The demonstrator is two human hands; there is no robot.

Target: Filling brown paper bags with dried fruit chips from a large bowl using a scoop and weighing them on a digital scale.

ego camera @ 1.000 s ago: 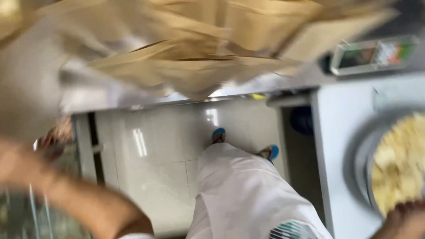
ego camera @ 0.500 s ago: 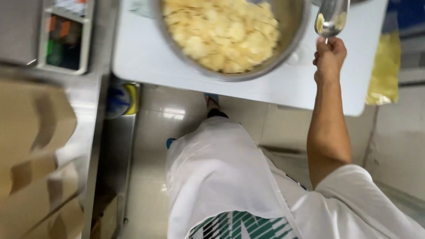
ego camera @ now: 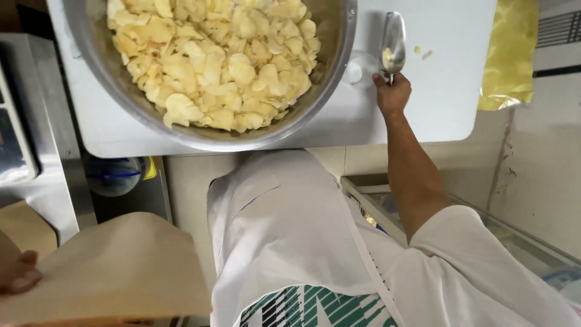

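A big steel bowl (ego camera: 330,72) heaped with pale yellow chips (ego camera: 212,60) stands on a white table (ego camera: 448,91). To the bowl's right, my right hand (ego camera: 392,94) grips the handle of a metal scoop (ego camera: 392,43) that rests on the table with a few chips in it. At the lower left, my left hand (ego camera: 18,274) holds a brown paper bag (ego camera: 115,272) by its edge; only the fingers show.
A yellow plastic bag (ego camera: 507,54) hangs at the table's right end. A steel counter (ego camera: 42,121) stands on the left, with a blue and yellow object (ego camera: 118,175) below it. I wear a white apron (ego camera: 284,236). A glass-topped case (ego camera: 520,242) sits at the right.
The view has swung from the counter to the bowl, which is now closer. My right hand has lowered the scoop onto the table. The paper bag and my left hand have come into view.
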